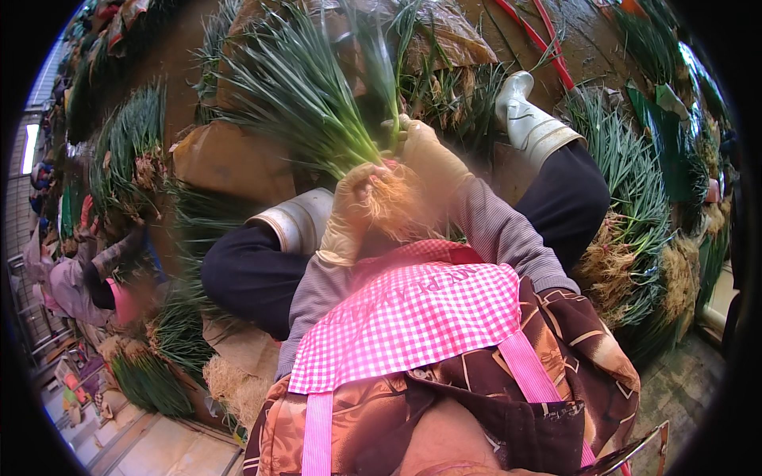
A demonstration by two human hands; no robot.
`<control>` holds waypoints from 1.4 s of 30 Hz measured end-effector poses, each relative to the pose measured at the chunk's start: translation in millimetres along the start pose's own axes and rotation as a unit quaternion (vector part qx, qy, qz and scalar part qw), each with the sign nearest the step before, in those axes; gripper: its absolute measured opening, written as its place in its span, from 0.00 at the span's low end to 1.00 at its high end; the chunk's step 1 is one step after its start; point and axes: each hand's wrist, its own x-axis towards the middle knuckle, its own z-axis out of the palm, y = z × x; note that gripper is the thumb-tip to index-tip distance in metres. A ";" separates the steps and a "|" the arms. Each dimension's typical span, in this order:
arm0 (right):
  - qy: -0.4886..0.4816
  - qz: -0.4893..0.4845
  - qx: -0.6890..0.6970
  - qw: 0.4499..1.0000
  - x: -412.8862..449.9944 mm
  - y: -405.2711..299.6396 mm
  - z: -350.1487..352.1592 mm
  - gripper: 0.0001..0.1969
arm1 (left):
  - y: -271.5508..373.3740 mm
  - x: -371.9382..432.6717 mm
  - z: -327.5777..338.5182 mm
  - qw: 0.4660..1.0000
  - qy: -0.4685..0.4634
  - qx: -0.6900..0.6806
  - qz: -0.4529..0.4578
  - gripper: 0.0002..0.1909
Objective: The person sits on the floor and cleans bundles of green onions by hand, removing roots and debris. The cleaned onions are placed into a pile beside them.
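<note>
A bunch of green onions point(333, 107) fans up and to the left above my lap, its pale tangled roots point(390, 199) hanging towards me. My left hand point(351, 208), in a cream rubber glove, is closed around the root end of that bunch. In my right hand point(431, 152), gloved alike, the thumb and fingers grip a separate green onion stalk point(390, 107) just right of the bunch. Reddish bulb ends show between the two hands. Blur hides part of the right palm and the roots beside it.
Green onion piles lie to the right point(625, 226) and left point(134, 137). Brown sheeting point(235, 163) lies beyond my left boot point(300, 220); my right boot point(527, 119) stretches forward. Red straps point(550, 50) cross the wet floor. Another person point(83, 285) works at far left.
</note>
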 end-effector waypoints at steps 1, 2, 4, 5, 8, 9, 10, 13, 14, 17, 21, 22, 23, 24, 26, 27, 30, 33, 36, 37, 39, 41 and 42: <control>-0.031 0.082 0.048 0.995 1.2 -2.2 -1.4 0.15 | 2.1 -1.1 4.6 1.000 0.005 0.002 0.014 0.08; -0.043 0.094 0.094 0.990 1.4 -4.0 -3.0 0.15 | 4.9 -0.8 9.8 1.000 0.010 0.004 0.027 0.08; -0.082 0.133 0.145 0.977 3.1 -12.7 -6.9 0.14 | 14.4 -4.4 17.9 0.974 0.034 -0.203 -0.095 0.09; -0.116 0.146 0.152 0.971 3.4 -18.7 -8.9 0.14 | 21.5 -8.3 19.8 0.963 0.030 -0.241 -0.118 0.13; -0.303 0.086 0.133 0.940 -0.7 -31.4 -5.6 0.13 | 34.0 -14.2 28.2 0.953 0.029 -0.277 -0.123 0.12; -0.364 0.113 0.178 0.907 -3.7 -34.3 -1.2 0.13 | 36.0 -18.9 31.2 0.963 0.024 -0.254 -0.089 0.10; -0.423 0.135 0.225 0.867 -9.1 -37.0 0.4 0.13 | 38.5 -21.2 33.1 0.972 0.029 -0.230 -0.044 0.09; -0.345 0.138 0.227 0.900 -25.4 -40.1 4.4 0.16 | 41.3 -21.8 37.8 0.978 0.033 -0.200 -0.048 0.08; -0.330 0.072 0.157 0.928 -30.4 -39.4 2.8 0.17 | 42.4 -20.3 37.8 0.970 0.040 -0.226 -0.080 0.10; -0.338 0.014 0.099 0.936 -33.8 -38.9 -2.8 0.20 | 44.0 -16.7 39.2 0.950 0.067 -0.272 -0.141 0.18; -0.436 0.159 0.338 0.819 -18.2 -40.2 -4.4 0.20 | 45.1 -15.2 39.7 0.952 0.047 -0.277 -0.118 0.19; -0.485 0.170 0.343 0.787 -14.8 -41.5 -5.5 0.18 | 45.3 -14.7 39.4 0.952 0.043 -0.280 -0.117 0.18; -0.495 0.190 0.355 0.769 -13.0 -41.2 -5.4 0.16 | 45.3 -15.5 39.5 0.952 0.050 -0.278 -0.117 0.18; -0.517 0.228 0.347 0.749 -13.5 -41.3 -7.1 0.15 | 45.6 -15.7 39.5 0.955 0.044 -0.271 -0.115 0.18; -0.469 0.218 0.360 0.776 -19.9 -38.8 -8.7 0.12 | 47.1 -17.6 40.1 0.959 0.071 -0.247 -0.115 0.17; -0.450 0.223 0.355 0.789 -25.2 -37.9 -9.6 0.11 | 48.7 -18.5 40.7 0.955 0.050 -0.266 -0.122 0.17; -0.404 0.229 0.345 0.815 -39.0 -38.7 -5.9 0.09 | 56.3 -25.0 45.7 0.945 0.064 -0.290 -0.135 0.17; -0.397 0.220 0.330 0.828 -31.3 -56.6 -5.9 0.10 | 66.0 -28.9 49.8 0.923 0.061 -0.326 -0.195 0.19; -0.026 -0.199 0.097 0.975 8.9 -98.0 -33.2 0.11 | 69.1 -28.8 47.7 0.937 0.042 -0.317 -0.143 0.20; -0.024 -0.284 0.089 0.954 22.4 -109.2 -56.9 0.10 | 67.4 -28.7 45.1 0.937 0.052 -0.322 -0.126 0.20; 0.151 -0.217 -0.234 0.936 50.5 -114.7 -106.5 0.14 | 65.1 -25.7 32.4 0.948 0.009 -0.317 -0.027 0.12; 0.173 -0.168 -0.705 0.667 71.5 -93.9 -148.6 0.22 | 60.0 -21.5 19.0 0.925 0.048 -0.369 -0.073 0.07; 0.213 -0.135 -0.714 0.654 80.3 -82.9 -158.3 0.25 | 58.1 -18.1 12.4 0.909 0.055 -0.405 -0.079 0.07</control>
